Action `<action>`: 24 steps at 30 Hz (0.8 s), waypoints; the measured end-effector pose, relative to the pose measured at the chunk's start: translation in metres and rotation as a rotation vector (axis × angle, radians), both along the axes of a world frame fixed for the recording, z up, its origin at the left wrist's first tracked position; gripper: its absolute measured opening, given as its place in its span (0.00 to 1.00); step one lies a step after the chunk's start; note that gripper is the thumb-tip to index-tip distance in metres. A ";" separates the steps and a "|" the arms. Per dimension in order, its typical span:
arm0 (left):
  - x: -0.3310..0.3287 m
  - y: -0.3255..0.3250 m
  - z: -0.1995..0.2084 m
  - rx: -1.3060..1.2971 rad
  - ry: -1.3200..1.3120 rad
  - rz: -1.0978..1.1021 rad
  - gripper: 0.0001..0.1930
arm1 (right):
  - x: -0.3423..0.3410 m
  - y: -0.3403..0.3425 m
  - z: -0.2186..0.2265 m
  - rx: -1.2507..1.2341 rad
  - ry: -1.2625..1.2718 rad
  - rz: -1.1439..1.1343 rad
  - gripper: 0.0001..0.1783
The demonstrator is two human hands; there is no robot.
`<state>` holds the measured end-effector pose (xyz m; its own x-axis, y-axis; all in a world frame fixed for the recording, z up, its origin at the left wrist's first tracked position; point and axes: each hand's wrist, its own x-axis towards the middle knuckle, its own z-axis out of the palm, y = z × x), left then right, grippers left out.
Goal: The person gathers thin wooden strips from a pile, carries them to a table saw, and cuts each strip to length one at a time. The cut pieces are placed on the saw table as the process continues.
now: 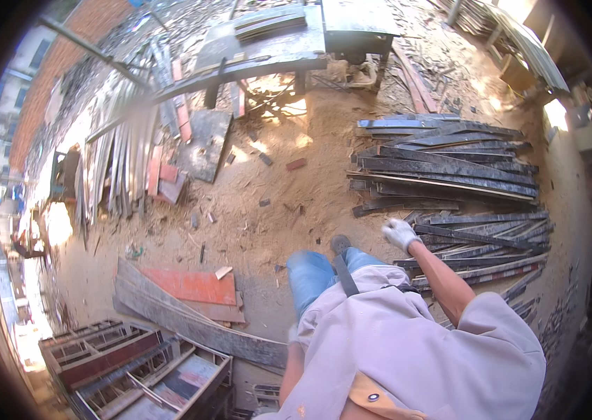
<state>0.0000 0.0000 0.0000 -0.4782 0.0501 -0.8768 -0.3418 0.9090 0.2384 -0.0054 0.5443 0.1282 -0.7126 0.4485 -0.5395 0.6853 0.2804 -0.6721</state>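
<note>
Dark, worn strips, apparently wood, lie in two loose stacks to the person's right: the lower stack (492, 231) just beside the right hand (401, 234), the upper stack (450, 164) farther ahead. That hand wears a white glove; its fingers look bunched together, with nothing visible in them, though whether they close fully cannot be told. For good handling, any strip is best freed from the top rather than tugged from under crossed neighbours, and kept level, with feet clear of jutting ends. The left hand (296, 337) is a pale blur at the edge of the shirt (415, 350), so its finger state cannot be told. The shirt hides much of the jeans (310, 276), only one shoe (340, 243) shows, and the right forearm (443, 280) covers part of the lower stack.
</note>
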 end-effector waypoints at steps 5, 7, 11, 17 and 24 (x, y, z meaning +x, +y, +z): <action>-0.127 -0.025 0.037 0.048 -0.109 0.022 0.32 | -0.203 0.008 0.033 0.022 0.240 -0.189 0.14; -0.203 -0.047 0.043 0.032 -0.134 0.031 0.31 | -0.253 0.016 0.029 0.035 0.126 -0.231 0.16; -0.408 -0.070 0.054 0.027 -0.104 -0.001 0.29 | -0.292 -0.019 -0.034 0.087 -0.291 -0.294 0.19; -0.720 0.030 0.052 0.163 0.210 0.130 0.25 | -0.305 -0.104 -0.049 0.002 -0.485 -0.080 0.23; -0.931 0.181 0.088 0.495 0.430 0.118 0.22 | -0.316 -0.170 -0.100 -0.063 -0.512 -0.479 0.23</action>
<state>-0.9315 0.1811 0.0881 -0.8070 0.3236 -0.4941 -0.2137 0.6198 0.7551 -0.3216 0.3746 0.0280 -0.0940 0.6064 -0.7896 0.9581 -0.1604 -0.2373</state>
